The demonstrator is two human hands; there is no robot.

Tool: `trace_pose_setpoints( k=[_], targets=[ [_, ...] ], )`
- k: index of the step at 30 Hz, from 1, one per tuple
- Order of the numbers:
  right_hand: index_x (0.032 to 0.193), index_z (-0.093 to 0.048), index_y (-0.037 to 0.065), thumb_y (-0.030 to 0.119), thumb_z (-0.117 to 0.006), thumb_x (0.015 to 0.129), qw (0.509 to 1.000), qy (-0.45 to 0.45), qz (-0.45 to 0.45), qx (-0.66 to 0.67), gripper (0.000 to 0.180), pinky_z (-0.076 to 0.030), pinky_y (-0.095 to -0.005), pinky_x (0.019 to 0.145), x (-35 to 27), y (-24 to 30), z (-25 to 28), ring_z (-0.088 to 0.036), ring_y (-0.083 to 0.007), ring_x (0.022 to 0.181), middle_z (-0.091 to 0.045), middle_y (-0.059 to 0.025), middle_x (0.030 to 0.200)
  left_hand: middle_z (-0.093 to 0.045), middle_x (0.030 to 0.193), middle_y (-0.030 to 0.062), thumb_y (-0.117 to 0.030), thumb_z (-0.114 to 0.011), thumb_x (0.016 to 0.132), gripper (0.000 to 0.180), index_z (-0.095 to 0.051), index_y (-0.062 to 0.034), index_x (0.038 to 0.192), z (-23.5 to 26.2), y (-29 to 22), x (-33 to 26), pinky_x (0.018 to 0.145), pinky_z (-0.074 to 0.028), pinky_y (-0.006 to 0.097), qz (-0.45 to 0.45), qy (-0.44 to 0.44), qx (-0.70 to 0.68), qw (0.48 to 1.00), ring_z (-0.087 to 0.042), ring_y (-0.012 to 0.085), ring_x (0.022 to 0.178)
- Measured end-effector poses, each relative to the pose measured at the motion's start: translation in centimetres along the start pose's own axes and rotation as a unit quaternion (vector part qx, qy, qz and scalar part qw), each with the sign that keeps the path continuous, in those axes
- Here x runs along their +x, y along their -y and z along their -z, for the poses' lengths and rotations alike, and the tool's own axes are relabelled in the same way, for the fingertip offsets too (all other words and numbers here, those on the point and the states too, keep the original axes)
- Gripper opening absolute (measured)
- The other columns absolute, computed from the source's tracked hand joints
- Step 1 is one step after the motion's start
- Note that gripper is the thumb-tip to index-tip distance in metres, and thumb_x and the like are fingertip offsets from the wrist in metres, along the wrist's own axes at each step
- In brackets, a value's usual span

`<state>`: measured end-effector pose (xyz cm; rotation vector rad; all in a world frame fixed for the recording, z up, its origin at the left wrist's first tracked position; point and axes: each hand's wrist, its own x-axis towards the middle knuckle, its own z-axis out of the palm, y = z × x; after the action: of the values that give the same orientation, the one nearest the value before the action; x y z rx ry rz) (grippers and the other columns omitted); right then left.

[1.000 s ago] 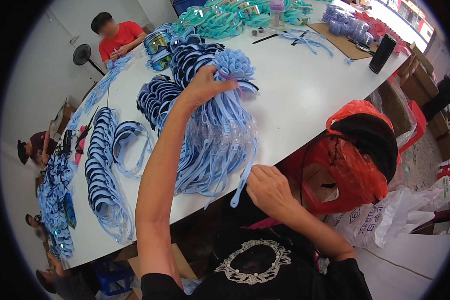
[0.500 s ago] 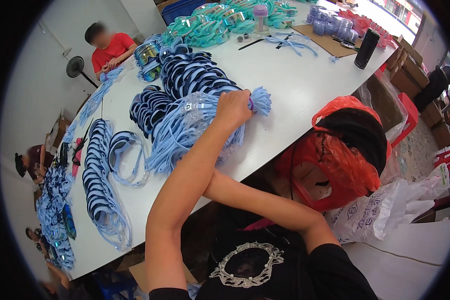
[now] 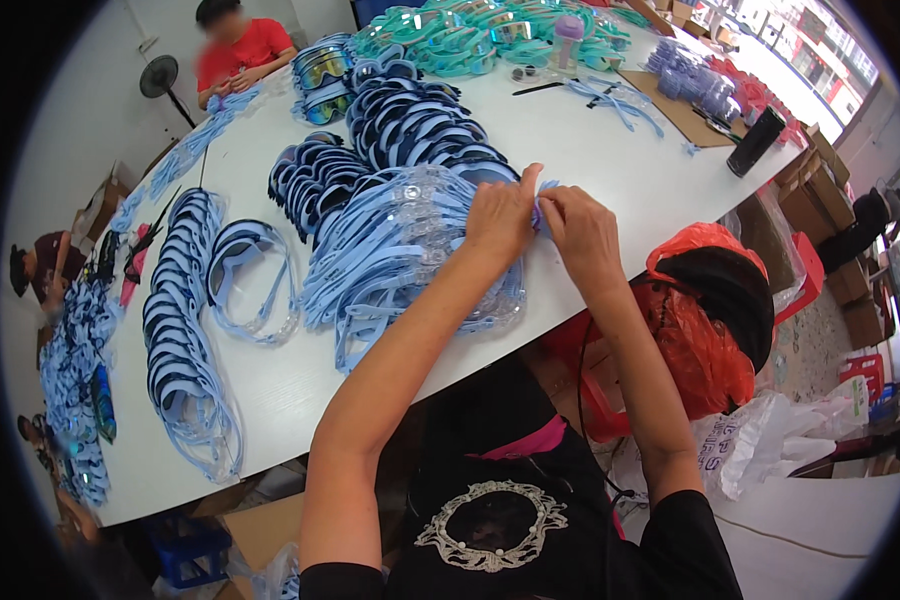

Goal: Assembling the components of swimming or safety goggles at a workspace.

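Note:
A thick bundle of light blue goggle straps (image 3: pixel 370 270) with clear plastic buckles lies fanned out on the white table. My left hand (image 3: pixel 500 218) is closed around its gathered right end, thumb pointing up. Just right of it, my right hand (image 3: pixel 582 230) pinches at a purple tie (image 3: pixel 539 216) on that end; the fingers mostly cover the tie. Behind the bundle stand nested rows of blue goggle frames (image 3: pixel 420 125). Farther left are another long row of frames (image 3: pixel 175 310) and one single goggle (image 3: pixel 245 270) with a strap.
Green goggles (image 3: pixel 450 40) are heaped at the far side, near finished goggles with mirrored lenses (image 3: pixel 325 70). A black cylinder (image 3: pixel 757 142) stands at the right edge. Beside me is a red stool with an orange bag (image 3: pixel 705 340). A person in red (image 3: pixel 245 55) works across the table.
My right hand has come out from under my left forearm to the bundle's tied end. My left hand still grips the straps. The view has shifted a little.

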<state>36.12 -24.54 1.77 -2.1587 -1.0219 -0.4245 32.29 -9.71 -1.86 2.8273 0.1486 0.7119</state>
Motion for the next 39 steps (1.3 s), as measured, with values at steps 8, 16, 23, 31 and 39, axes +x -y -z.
trace_pose_setpoints(
  k=[8,16,23,31,39],
  targets=[
    [0.096,-0.082,0.008,0.031,-0.075,0.089,0.986,0.135,0.02,-0.092,0.025,-0.057,-0.0459,0.081,4.2,-1.2,1.5,-0.074,-0.036,0.083,-0.077,-0.0168,0.084,-0.069,0.097,0.0092,-0.005,-0.063,0.091,0.071,-0.04,-0.0114,0.157,-0.5,0.1,-0.7,0.09,-0.045,0.043,-0.053,-0.086,-0.026,0.995,-0.066,0.028,0.097],
    [0.102,-0.082,0.005,0.037,-0.08,0.089,0.903,0.425,-0.048,0.045,0.035,-0.052,-0.0349,0.093,10.4,-7.8,-0.6,-0.071,-0.0236,0.102,-0.079,-0.0108,0.11,-0.064,0.108,0.0114,0.009,-0.072,0.076,0.09,-0.041,-0.0149,0.157,1.1,-0.1,-1.3,0.093,-0.049,0.044,-0.105,-0.12,-0.126,0.979,-0.064,0.0322,0.103],
    [0.104,-0.085,0.005,0.041,-0.084,0.087,0.883,0.41,-0.129,0.187,0.039,-0.049,-0.0306,0.085,8.4,-6.0,-0.5,-0.064,-0.013,0.091,-0.076,-0.0047,0.092,-0.056,0.121,0.0178,0.011,-0.072,0.076,0.093,-0.04,-0.0169,0.158,2.0,0.1,-2.0,0.088,-0.054,0.048,-0.056,-0.063,-0.14,0.987,-0.064,0.0393,0.102],
    [0.091,-0.082,0.008,0.037,-0.079,0.092,0.87,0.405,-0.126,0.253,0.03,-0.049,-0.0277,0.071,7.1,-8.9,-2.6,-0.06,-0.0081,0.074,-0.069,0.0015,0.078,-0.063,0.113,0.0172,0.0,-0.076,0.081,0.093,-0.033,-0.0117,0.162,2.0,0.3,-2.4,0.096,-0.053,0.046,-0.13,-0.09,-0.131,0.979,-0.065,0.038,0.101],
    [0.094,-0.079,0.005,0.038,-0.079,0.094,0.84,0.468,-0.114,0.25,0.032,-0.049,-0.0313,0.089,6.9,-6.0,0.2,-0.063,-0.0131,0.099,-0.077,-0.0037,0.099,-0.067,0.094,0.0163,-0.003,-0.072,0.086,0.089,-0.03,-0.0108,0.164,2.8,0.5,-3.7,0.105,-0.047,0.048,-0.106,-0.043,-0.062,0.992,-0.065,0.036,0.099]
  ],
)
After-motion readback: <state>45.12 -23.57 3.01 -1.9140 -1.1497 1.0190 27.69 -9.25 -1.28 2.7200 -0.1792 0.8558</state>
